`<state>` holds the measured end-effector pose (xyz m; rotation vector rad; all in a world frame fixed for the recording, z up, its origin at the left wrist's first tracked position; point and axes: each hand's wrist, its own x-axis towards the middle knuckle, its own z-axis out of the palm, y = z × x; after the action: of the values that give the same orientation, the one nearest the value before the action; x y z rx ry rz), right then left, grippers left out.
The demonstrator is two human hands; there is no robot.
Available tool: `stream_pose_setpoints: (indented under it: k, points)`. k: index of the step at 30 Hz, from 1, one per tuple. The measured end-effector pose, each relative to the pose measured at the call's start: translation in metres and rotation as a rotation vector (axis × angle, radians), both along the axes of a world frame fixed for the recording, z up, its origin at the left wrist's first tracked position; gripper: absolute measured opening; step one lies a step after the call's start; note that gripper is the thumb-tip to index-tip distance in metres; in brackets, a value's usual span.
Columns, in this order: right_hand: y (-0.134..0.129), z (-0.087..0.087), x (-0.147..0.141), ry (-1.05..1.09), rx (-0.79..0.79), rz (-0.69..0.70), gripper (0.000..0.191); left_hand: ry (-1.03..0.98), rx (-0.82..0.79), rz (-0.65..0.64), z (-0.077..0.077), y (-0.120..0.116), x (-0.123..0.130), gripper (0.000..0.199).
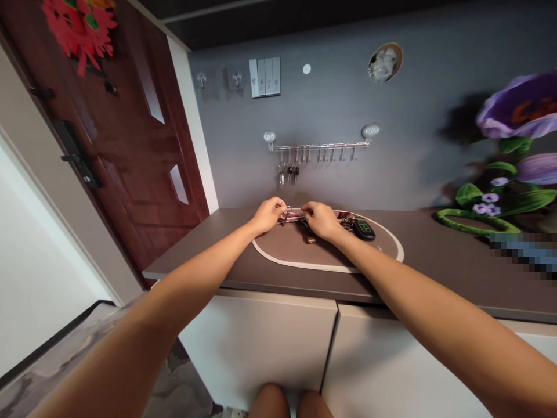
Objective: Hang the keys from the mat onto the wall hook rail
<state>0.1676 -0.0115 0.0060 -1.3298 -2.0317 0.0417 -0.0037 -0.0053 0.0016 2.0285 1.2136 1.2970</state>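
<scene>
A pink key bunch [295, 217] is lying low between your hands, over the back part of the oval mat [300, 258]. Your left hand [267, 216] is pinching its near end, thumb and fingertips pressing together on it. Your right hand [321, 220] is reaching its other end with fingers curling inward; you cannot tell from here whether they are gripping it or only touching it. A small brown tag [310, 239] is lying on the mat just below your right hand, and a black key fob [364, 230] is resting to the right of your wrist, near more metal keys. The mat is lying on the dark counter [444, 273]. Behind it, small keys [289, 172] are hanging at the left part of the clear hook rail [319, 146] on the grey wall. Purple flowers [522, 107] are standing far right, and a red-brown door [130, 128] is filling the left.
</scene>
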Motion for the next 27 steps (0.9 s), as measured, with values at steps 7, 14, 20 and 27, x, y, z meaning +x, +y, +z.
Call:
stream_pose_setpoints:
  k: [7,14,20,27]
  points:
    - [-0.0082,0.0047,-0.0033,0.134,0.054,0.195,0.025,-0.342,-0.166,-0.219,0.0022,-0.0049,0.0058,0.007]
    - [-0.0071,-0.0001,-0.0047,0.298,-0.063,0.285,0.021,-0.417,-0.241,-0.301,0.0015,-0.0069,0.0074,0.007]
    - [-0.0056,-0.0010,-0.0036,0.386,-0.064,0.323,0.020,-0.430,-0.251,-0.308,0.0021,-0.0078,0.0080,0.007]
    - [-0.0004,-0.0033,-0.0005,0.456,-0.073,0.460,0.023,-0.334,-0.161,-0.308,-0.0002,-0.0063,0.0087,0.015]
